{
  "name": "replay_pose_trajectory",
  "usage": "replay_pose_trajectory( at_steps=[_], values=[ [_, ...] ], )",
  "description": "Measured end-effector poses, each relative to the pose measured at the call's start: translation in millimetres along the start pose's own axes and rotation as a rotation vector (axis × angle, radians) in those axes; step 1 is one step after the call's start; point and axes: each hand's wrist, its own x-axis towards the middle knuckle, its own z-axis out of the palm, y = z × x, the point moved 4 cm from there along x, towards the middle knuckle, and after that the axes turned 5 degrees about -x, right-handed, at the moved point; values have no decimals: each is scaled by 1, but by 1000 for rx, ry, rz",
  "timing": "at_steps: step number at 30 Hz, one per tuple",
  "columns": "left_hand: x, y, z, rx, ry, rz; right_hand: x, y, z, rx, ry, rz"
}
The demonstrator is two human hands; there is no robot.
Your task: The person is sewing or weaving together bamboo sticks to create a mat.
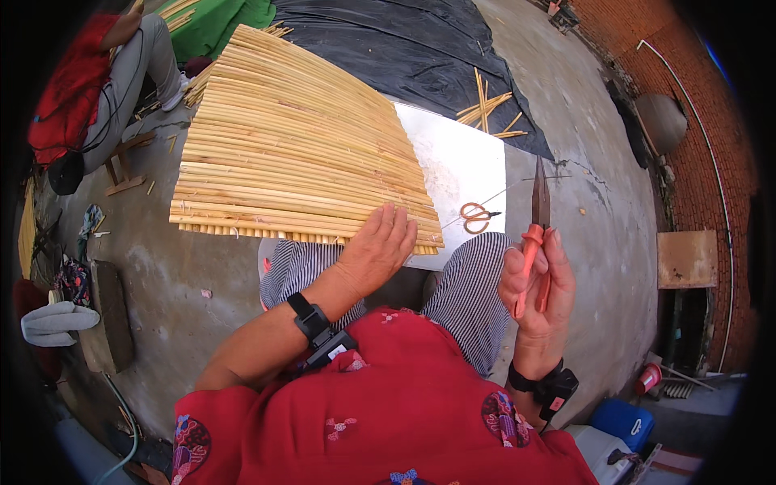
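Concrete floor (602, 299) around; left hand (380, 245) lies half-open on reed mat (295, 133), right hand (550, 319) grips pliers (541, 212)

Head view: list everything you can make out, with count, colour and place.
Mat: one, yellow, upper centre
Board: one, white, under mat
Scissors: one, orange handles, on board
Pliers: one, red handles, right of board
Wire: apparently one, grey, near pliers
Sheet: one, black, top centre
Sticks: several, yellow, on sheet
Cloth: one, green, top left
Person: one, red top, upper left
Container: one, blue, lower right
Wall: one, red, right
Left hand: one, bare, on mat
Right hand: one, bare, holding pliers
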Motion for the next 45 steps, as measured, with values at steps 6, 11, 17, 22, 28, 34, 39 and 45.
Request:
replay_pose_trajectory(
  at_steps=[6, 11, 17, 22, 28, 34, 39, 45],
  values=[
    [12, -5, -16, -188, 111, -59, 3, 20, -26, -624, 75, 126],
    [8, 1, -7, -105, -3, -26, -14, 10, -34, -1687, -300, -85],
    [16, -6, -18, -139, 93, -104, -50, -32, -38, -1699, -136, -19],
    [23, -6, -14, -127, 94, -98, -55, -32, -62, -1571, -203, 103],
    [24, -8, -18, -143, 91, -124, -82, -44, -84, -1416, -107, -24],
    [29, -10, -26, -166, 138, -164, -109, -43, -168, -1019, 148, 201],
    [29, -12, -25, -178, 161, -173, -113, -26, -215, -594, 334, 87],
    [31, -13, -27, -169, 196, -214, -102, -11, -269, -989, 628, 322]
  ],
)
